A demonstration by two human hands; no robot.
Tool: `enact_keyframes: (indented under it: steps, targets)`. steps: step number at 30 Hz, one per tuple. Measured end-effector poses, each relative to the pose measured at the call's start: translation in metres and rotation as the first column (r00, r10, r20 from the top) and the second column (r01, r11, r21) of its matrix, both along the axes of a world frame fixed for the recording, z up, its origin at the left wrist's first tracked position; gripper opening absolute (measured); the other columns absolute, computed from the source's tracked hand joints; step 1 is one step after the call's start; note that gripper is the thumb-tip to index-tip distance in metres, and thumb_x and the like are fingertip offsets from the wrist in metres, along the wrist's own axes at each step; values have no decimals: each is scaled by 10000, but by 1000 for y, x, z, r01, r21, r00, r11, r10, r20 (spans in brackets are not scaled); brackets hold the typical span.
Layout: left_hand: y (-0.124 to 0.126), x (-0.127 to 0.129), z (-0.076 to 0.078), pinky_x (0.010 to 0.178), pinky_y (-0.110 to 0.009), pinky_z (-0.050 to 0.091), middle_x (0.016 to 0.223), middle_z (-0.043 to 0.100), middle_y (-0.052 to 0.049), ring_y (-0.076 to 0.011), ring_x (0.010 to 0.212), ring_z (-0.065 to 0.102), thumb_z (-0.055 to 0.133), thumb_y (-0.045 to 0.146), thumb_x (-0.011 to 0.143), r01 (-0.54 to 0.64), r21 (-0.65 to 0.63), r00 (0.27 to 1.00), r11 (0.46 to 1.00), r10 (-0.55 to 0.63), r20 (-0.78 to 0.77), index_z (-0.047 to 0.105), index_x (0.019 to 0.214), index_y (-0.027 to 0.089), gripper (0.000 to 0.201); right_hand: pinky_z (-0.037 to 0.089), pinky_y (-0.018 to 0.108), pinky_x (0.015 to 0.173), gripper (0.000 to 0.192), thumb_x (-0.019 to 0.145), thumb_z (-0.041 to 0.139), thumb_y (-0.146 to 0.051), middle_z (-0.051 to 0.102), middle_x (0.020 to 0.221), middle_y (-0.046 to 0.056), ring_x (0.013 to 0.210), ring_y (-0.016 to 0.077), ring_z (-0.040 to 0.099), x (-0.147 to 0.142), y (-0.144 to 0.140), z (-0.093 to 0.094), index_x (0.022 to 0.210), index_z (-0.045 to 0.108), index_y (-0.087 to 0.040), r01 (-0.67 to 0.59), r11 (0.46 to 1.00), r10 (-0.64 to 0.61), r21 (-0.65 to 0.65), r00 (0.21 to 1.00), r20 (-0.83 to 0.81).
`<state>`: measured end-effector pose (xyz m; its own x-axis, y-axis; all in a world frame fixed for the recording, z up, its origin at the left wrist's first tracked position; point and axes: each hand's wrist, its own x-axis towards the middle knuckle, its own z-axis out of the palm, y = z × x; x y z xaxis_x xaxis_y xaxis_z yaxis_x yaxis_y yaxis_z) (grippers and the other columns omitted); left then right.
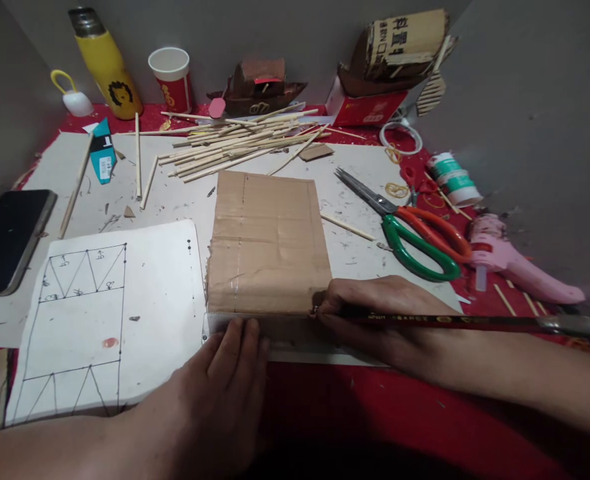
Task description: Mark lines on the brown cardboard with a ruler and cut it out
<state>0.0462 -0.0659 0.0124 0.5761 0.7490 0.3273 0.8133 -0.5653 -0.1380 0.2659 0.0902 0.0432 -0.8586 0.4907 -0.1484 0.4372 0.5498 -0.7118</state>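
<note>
Cardboard (269,243) on cluttered red table (375,407)

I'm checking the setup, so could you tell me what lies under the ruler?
The cardboard sheet runs under the ruler; the left hand presses it. What lies beneath the cardboard's near edge is covered.

Table (375,413) under red cloth, carrying:
- white sheet (65,167) lying across the middle;
- cardboard piece (269,240) and clear ruler (285,330) lying near centre;
- drawn-on paper (99,313) lying near left;
- phone (7,237) resting at left edge;
- wooden sticks (235,143) piling up far centre;
- scissors (409,227), pink glue gun (515,260), tape roll (455,179) lying right;
- yellow flask (105,63), paper cup (172,79) standing far left.
</note>
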Motion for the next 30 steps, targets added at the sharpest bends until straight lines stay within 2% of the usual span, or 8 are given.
enact_keyframes:
  steps: [5,13,30]
  targets:
    - [2,-1,2,947,-428,487,1207,707,-226,-347,1108,685,434,434,1008,13,-30,1000,999,-13,-24,635,1189,-23,530,368,206,480,204,951,498,-233,552,616,-29,534,106,460,2,0,4,754,539,-205,6,1000,-6,-2,1000,23]
    - [2,0,3,937,-424,489,1204,709,-219,-333,1100,693,353,381,1041,16,-19,999,1000,-17,-27,634,1187,-19,511,400,221,498,220,942,499,-229,553,601,-21,529,115,491,4,-3,14,731,556,-204,59,998,-59,-6,998,19]
    - [2,0,4,941,-425,474,1226,698,-215,-333,1128,678,328,334,1047,4,-41,999,999,-5,-32,605,1207,-18,476,425,233,531,192,939,515,-225,591,636,-17,561,124,531,16,-4,8,756,571,-210,83,996,-84,23,996,15]
